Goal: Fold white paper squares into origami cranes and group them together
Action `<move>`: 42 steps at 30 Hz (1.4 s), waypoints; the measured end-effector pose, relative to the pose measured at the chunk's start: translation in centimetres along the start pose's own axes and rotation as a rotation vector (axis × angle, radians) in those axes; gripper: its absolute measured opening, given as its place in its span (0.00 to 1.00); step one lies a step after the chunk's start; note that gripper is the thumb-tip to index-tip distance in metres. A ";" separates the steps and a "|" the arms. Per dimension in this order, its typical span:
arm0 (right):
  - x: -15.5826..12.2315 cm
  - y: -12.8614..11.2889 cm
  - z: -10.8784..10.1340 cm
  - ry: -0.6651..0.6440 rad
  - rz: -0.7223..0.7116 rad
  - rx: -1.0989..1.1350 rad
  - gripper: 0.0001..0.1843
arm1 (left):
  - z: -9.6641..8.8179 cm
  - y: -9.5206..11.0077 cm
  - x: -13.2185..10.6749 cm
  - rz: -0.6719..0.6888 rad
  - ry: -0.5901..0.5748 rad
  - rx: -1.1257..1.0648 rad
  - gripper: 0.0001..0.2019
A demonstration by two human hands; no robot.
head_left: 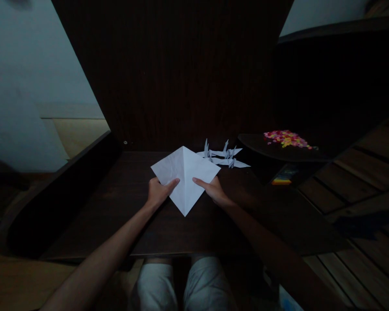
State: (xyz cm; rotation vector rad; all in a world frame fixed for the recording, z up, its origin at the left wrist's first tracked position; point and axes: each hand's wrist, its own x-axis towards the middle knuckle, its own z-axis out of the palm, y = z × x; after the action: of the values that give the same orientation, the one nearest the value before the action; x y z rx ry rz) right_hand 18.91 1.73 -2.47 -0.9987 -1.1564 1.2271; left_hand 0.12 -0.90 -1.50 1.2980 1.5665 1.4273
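A white square sheet of paper (185, 192) is held up above the dark desk, one corner pointing toward me and a crease running down its middle. My left hand (161, 190) grips its left side, thumb on top and the other fingers hidden beneath. On the right side my right hand (214, 190) holds it the same way, thumb pointing inward. Just behind the sheet's right corner stand several folded white paper cranes (230, 162), partly overlapping one another; the sheet covers some of the leftmost one.
The dark wooden desk (116, 216) has a raised side panel (52, 198) at left and a tall back board (181, 77). On a low shelf (253, 142) to the right lies a heap of small pink, red and yellow pieces (287, 138). Planks (359, 181) show beyond.
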 end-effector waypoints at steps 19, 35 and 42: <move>0.7 1.3 -1.4 0.054 -0.079 -0.372 0.19 | -1.2 -0.8 0.9 0.362 -0.295 0.199 0.11; 0.9 0.8 -2.1 -0.012 -0.255 -0.907 0.09 | -3.2 -0.2 1.4 0.564 -0.844 0.704 0.19; 0.5 0.3 -2.0 -0.275 -0.458 -0.866 0.21 | -3.0 -0.9 1.6 0.594 -0.752 0.747 0.15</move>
State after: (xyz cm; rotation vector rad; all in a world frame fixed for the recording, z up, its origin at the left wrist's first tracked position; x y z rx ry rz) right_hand 20.87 2.30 -3.03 -1.0952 -2.0864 0.4756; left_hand -3.34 -0.35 -1.49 2.5212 1.2320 0.4373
